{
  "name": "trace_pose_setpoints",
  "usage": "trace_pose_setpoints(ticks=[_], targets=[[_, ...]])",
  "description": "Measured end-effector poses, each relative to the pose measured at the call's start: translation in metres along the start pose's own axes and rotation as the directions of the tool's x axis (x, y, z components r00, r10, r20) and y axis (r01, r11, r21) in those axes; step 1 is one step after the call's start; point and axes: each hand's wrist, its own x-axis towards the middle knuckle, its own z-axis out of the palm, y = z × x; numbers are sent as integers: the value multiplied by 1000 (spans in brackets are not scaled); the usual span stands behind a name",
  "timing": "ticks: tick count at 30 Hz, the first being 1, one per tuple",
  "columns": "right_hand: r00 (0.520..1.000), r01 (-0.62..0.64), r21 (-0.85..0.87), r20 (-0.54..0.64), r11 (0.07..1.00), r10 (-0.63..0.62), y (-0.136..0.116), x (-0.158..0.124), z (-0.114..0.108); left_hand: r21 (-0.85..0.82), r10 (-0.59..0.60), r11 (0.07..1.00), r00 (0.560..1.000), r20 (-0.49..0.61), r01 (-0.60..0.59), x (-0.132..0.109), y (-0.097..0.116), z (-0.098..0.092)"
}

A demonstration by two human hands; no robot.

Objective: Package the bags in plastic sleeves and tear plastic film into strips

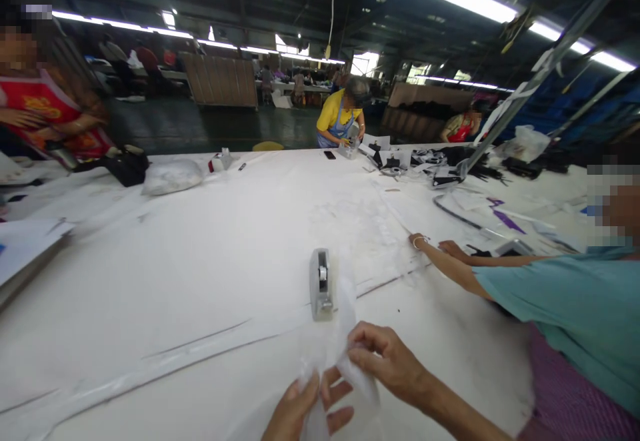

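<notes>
A thin, see-through white plastic bag point(359, 377) hangs between my two hands near the front of the table. My left hand point(305, 407) pinches it with the thumb, its other fingers showing behind the film. Higher and to the right, my right hand point(390, 361) grips the bag's edge between thumb and bent fingers. Just beyond my hands stands a grey tape dispenser point(321, 285) with a roll in it. The lower end of the bag is hard to tell from the white tabletop.
The white table point(200, 254) has taped seams. At right, a co-worker in a teal shirt point(565, 294) reaches across it. Farther off are a stuffed plastic bag point(173, 176), a phone point(329, 155) and a heap of black items point(440, 161). Cardboard sheets point(33, 254) lie left.
</notes>
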Motion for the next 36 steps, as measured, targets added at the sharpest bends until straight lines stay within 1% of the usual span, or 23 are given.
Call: trace_pose_setpoints(ticks=[1,3,5,7,8,9,12,13,16,18,19,21,23,25,26,28,30,31,32,34,36], targets=[[998,-23,55,52,998,21,-9,-10,12,-77,-2,997,999,45,6,-5,0,3],[994,-49,100,106,994,38,-20,-25,29,-194,1,981,999,54,10,-17,4,4],[993,-67,70,98,995,60,-23,-37,41,-273,-10,962,1000,-13,6,-30,14,-1],[992,-103,8,78,995,102,-21,-49,51,-309,11,950,996,-87,-38,-44,27,-9],[990,-119,-15,76,993,120,-20,-55,57,-323,36,944,994,-108,-69,-50,33,-14],[987,-133,-31,82,991,135,-18,-61,62,-335,63,937,993,-101,-94,-56,39,-18],[979,-143,-66,135,987,151,-10,-78,81,-366,158,917,987,-25,-156,-74,56,-32],[977,-139,-85,151,987,151,-6,-82,87,-368,194,910,981,-24,-189,-80,61,-36],[974,-127,-149,168,981,152,6,-88,96,-368,292,877,951,-102,-308,-98,79,-51],[978,-116,-181,151,977,144,12,-86,93,-400,320,846,936,-149,-353,-112,92,-63],[985,-87,-197,131,977,114,14,-84,89,-420,327,828,929,-174,-370,-120,99,-69],[997,3,-229,75,973,14,13,-78,77,-439,349,794,907,-237,-420,-137,111,-84],[997,73,-267,0,961,-75,7,-71,64,-421,379,774,878,-291,-473,-152,121,-100],[994,83,-281,-50,956,-101,-3,-65,53,-397,394,777,869,-299,-489,-164,129,-116],[995,69,-272,-51,960,-86,-9,-62,49,-390,396,780,868,-298,-490,-170,132,-124],[1000,30,-229,7,973,-29,-20,-58,45,-386,396,776,862,-315,-498,-178,135,-140],[997,-8,-211,71,977,23,-29,-57,44,-390,406,749,836,-369,-536,-184,136,-154],[996,-16,-227,84,974,36,-32,-57,43,-402,412,729,825,-388,-553,-188,135,-159],[995,-20,-254,87,967,43,-33,-58,42,-425,417,705,817,-398,-567,-190,134,-164],[995,-33,-307,78,951,60,-29,-61,39,-502,430,645,817,-383,-575,-195,130,-169],[991,-85,-325,66,942,112,-18,-64,35,-564,459,594,817,-348,-574,-198,126,-171]])
